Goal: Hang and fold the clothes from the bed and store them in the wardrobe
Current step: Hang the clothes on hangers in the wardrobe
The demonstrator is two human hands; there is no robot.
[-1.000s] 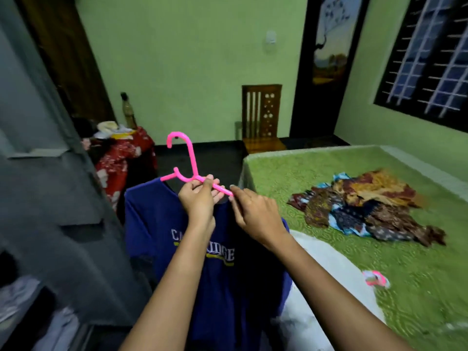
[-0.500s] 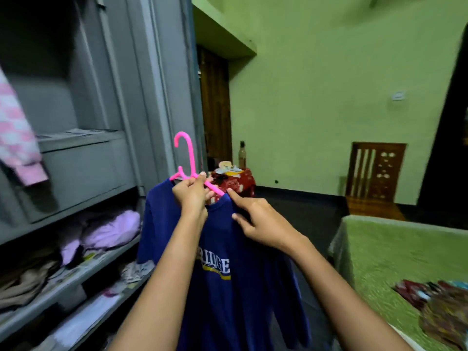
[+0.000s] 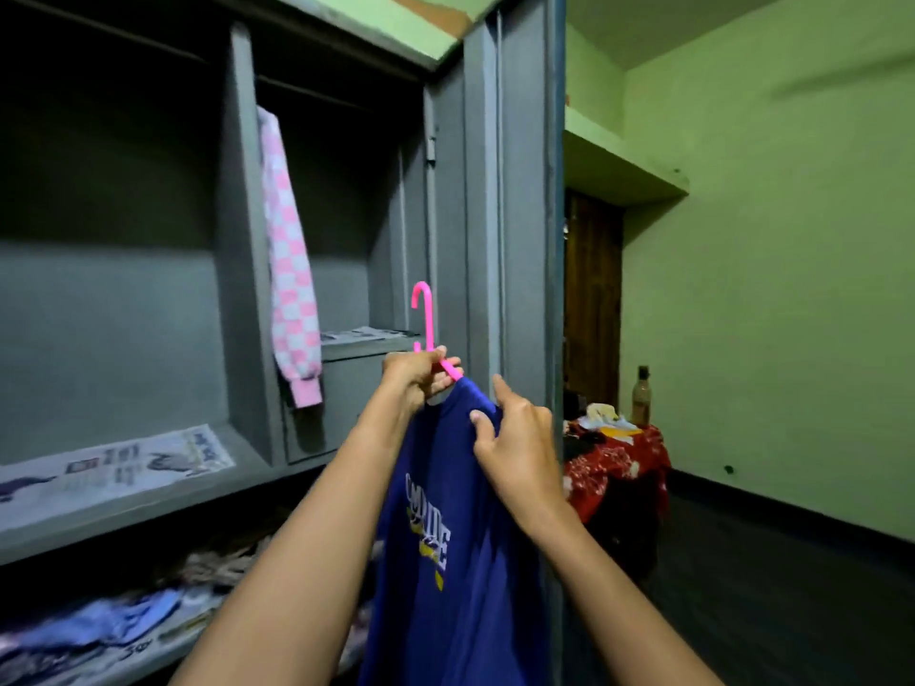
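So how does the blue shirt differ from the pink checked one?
The blue T-shirt is solid blue with lettering; the checked garment is pink-and-white squares. The blue T-shirt's pink hanger is gripped by the left hand; the checked garment hangs inside the wardrobe. Both hang down.

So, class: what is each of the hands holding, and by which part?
The left hand grips the pink hanger just below its hook; right hand pinches the blue T-shirt at its shoulder.

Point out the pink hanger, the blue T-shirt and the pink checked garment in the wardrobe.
pink hanger [image 3: 425, 314]: head view, stem of its hook.
blue T-shirt [image 3: 470, 626]: head view, front, below the print.
pink checked garment [image 3: 289, 269]: head view, middle of the hanging sleeve.
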